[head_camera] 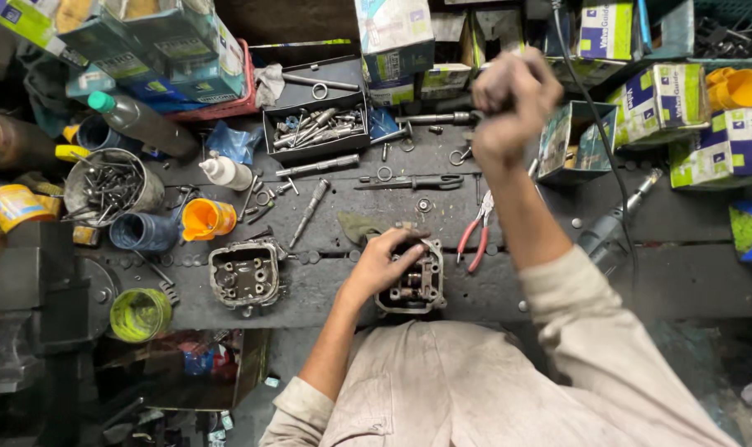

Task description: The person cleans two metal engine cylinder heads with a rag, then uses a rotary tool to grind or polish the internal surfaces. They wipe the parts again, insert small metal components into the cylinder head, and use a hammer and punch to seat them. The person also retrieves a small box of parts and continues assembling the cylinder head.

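Workbench (641, 281): dark, greasy, cluttered, boxes stacked along the far edge.

Largest loose items: a black vise (28, 290) at near left, a metal can of bolts (111, 189) far left, a black parts tray (316, 124) with tools at far centre, and a grey power tool (616, 223) on its cable at right.

Work piece: cylinder head (413, 281), cast metal, sitting at the near edge of the bench, centre, just in front of the person's torso. A second, similar casting (245, 275) lies to its left, apart from it.

Left hand (386, 263): fingers spread over the left and top side of the cylinder head, pressing it down on the bench. A steadying hold, not a lift.

Right hand (508, 103): raised well above the bench on the far side, closed tight in a fist round something dark. Motion blur, so I cannot tell what it is.

Handling, my read: the head looks heavy and rigid, probably oily, so slippery on flat faces. Best taken by the outer walls or corner bosses, away from the valve gear in the middle.

Small stuff: red-handled pliers (475, 236) just right of the head, an orange funnel (206, 219) left, washers and rings scattered.
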